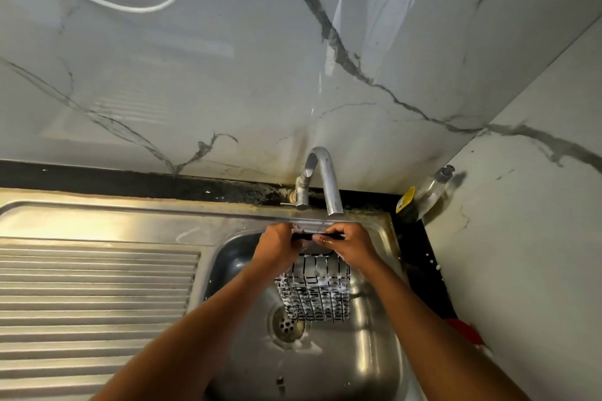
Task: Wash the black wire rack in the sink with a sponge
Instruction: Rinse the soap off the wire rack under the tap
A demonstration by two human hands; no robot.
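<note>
Grey-veined marble walls rise behind a steel sink [374, 352] with a ribbed drainboard at the left of the frame. At centre the left hand [277, 246] is closed on a sponge [297, 230] pressed to the rack [317, 290] top bar, and the right hand [353, 246] pinches that bar under the tap [327, 182]; I judge firm short strokes along each wire, with the rack kept low over the basin, serve best. The sudsy rack looks empty, the basin holds foam near the drain [286, 324], and a soap bottle [423, 194] leans at the right corner.
</note>
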